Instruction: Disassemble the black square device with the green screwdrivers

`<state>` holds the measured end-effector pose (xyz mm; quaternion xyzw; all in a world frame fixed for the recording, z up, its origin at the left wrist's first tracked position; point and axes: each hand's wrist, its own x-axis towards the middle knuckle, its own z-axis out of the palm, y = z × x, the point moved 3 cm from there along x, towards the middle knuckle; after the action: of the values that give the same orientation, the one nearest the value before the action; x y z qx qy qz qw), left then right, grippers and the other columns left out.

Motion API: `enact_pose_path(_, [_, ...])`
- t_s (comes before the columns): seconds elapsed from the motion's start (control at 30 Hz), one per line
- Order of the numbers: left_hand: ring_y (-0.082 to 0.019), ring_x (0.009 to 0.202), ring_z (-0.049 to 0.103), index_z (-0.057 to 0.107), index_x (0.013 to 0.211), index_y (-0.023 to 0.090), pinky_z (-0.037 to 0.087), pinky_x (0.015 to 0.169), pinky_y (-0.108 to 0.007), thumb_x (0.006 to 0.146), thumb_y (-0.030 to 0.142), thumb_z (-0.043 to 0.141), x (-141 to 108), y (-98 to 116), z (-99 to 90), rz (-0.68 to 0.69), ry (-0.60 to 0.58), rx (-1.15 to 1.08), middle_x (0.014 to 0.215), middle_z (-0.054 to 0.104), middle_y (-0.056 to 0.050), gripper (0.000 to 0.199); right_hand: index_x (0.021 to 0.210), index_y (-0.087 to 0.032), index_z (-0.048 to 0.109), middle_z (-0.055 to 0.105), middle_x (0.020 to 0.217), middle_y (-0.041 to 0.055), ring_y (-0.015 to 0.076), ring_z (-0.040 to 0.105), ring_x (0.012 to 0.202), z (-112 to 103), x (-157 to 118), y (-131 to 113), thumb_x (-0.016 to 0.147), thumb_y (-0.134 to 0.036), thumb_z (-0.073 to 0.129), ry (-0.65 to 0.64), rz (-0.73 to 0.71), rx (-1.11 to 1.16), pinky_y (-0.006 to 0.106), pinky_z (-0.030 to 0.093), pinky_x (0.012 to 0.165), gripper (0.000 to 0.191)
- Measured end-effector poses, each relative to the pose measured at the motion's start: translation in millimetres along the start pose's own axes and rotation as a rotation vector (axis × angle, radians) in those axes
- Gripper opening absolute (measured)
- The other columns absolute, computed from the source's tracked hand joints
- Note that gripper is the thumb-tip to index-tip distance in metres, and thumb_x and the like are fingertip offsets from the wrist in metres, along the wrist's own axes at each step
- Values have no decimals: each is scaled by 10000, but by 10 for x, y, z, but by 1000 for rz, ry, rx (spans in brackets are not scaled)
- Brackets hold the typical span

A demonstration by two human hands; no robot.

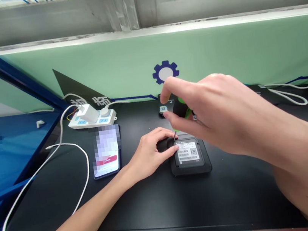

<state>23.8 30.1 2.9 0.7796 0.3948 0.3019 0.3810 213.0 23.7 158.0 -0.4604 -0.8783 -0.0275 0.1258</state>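
Observation:
A flat black device [190,167] with a white barcode label lies on the table, label side up. My left hand [151,148] holds its upper left side, thumb on the face and fingers along the far edge. My right hand [216,110] is closed around a screwdriver [180,108] with a black and green handle. The thin shaft points down and its tip is at the device's upper left corner. Whether the tip sits in a screw is too small to tell. My right hand hides part of the handle and the area behind it.
A phone [107,152] with a lit screen lies left of my left hand. Behind it stands a white power strip [93,118] with plugged-in adapters. A white cable [87,159] loops across the left side. Behind my right hand sits a small dark box [162,110].

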Motion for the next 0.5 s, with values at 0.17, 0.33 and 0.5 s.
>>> enact_pose_path(0.17, [-280, 1161, 832, 847, 1192, 236, 621, 1061, -389, 1010, 283, 869, -6, 10, -1, 4, 1, 6, 1244, 888, -50, 189, 1134, -199, 657, 506, 620, -49, 160, 383, 525, 7, 1, 3, 1123, -310, 598, -7, 0, -26, 348, 307, 585, 126])
enact_pose_path(0.33, [-293, 1146, 826, 837, 1169, 236, 633, 1084, -421, 1018, 303, 848, -3, 48, -2, -24, -2, -2, 1254, 878, -52, 166, 1097, -204, 627, 515, 633, -44, 154, 385, 540, -2, -17, -14, 1132, -326, 576, -25, -8, -41, 348, 279, 588, 137])
enact_pose_path(0.5, [-305, 1111, 810, 819, 1155, 230, 658, 1026, -418, 1008, 295, 831, 18, 68, -12, -42, -2, -9, 1183, 854, -48, 161, 1037, -211, 577, 567, 723, -29, 139, 358, 566, -11, -16, -70, 1030, -285, 600, -57, -48, 27, 356, 277, 610, 78])
